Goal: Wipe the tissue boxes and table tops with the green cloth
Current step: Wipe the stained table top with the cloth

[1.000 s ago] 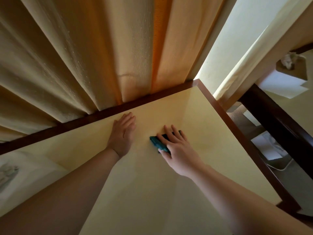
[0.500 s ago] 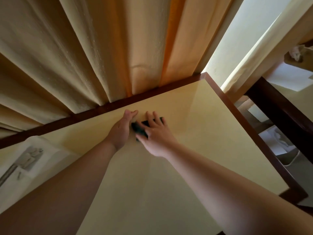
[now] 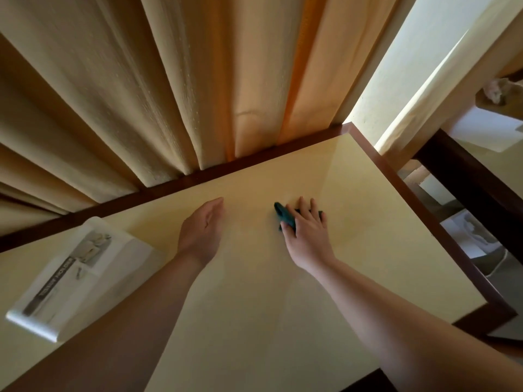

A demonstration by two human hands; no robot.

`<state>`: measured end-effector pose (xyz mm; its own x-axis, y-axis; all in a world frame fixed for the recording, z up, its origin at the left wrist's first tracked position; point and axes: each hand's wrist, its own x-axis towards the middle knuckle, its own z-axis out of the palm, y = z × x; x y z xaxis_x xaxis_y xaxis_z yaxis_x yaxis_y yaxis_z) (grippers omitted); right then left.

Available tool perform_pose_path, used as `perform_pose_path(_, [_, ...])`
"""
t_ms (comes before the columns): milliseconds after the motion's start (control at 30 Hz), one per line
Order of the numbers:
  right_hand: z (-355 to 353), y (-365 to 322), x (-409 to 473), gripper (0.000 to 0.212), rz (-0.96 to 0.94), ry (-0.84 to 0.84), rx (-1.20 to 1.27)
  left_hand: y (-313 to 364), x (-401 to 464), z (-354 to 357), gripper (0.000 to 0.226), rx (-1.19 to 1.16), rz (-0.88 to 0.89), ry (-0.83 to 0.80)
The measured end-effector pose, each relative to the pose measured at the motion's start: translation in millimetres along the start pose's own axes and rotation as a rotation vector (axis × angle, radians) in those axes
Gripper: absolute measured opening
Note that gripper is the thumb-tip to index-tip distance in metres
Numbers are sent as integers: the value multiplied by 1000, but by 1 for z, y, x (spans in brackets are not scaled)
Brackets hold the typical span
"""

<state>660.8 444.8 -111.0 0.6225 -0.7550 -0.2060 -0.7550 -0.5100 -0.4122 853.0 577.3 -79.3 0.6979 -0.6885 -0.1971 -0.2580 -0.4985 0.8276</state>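
We see the right hand (image 3: 307, 230) lying flat with its fingers straight and spread, pressing the green cloth (image 3: 285, 216) down onto the table top (image 3: 254, 292); the cloth is bunched under the palm and fingers, and its dark teal folds show to the left of the fingers and a little past the fingertips on the right. We find the left hand (image 3: 202, 230) well apart from it to the left, fingers straight and together, holding nothing, tilted partly onto its outer edge with the thumb side up; we cannot tell for certain how much of it touches the surface. Both bare forearms run in from the bottom of the view across the pale yellow table top, which is framed by a dark brown wooden rim (image 3: 424, 210). Near the left edge of the table lies a white printed sheet or flat pack (image 3: 70, 278) with a dark strip of lettering, too blurred for us to read with confidence. Behind the far rim hang cream and orange curtains (image 3: 169, 94) in deep folds. At the far right, past a dark wooden frame, we see a second table (image 3: 501, 162) with what looks like a tissue box (image 3: 498, 97) on it, a white tissue poking from its top.
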Motion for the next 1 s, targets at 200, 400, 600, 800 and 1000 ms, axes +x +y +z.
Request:
perform_pose_path(200, [23, -77, 45, 61, -212, -164, -111, -22, -34, -10, 41, 13, -18, 102])
perform_pose_path(400, [42, -79, -20, 58, -516, -211, -232, -34, -47, -19, 38, 43, 12, 136])
perform_pose_path(600, [27, 5, -75, 63, -298, -69, -199, -21, -48, -5, 38, 145, 89, 81])
perform_pose_path(800, [-5, 44, -32, 61, 51, 27, -188, -3, -46, 24, 46, 286, 144, -16])
perform_pose_path(1000, [-9, 9, 2, 64, -203, -127, -243, 2, -38, 52, 48, 465, 140, -64])
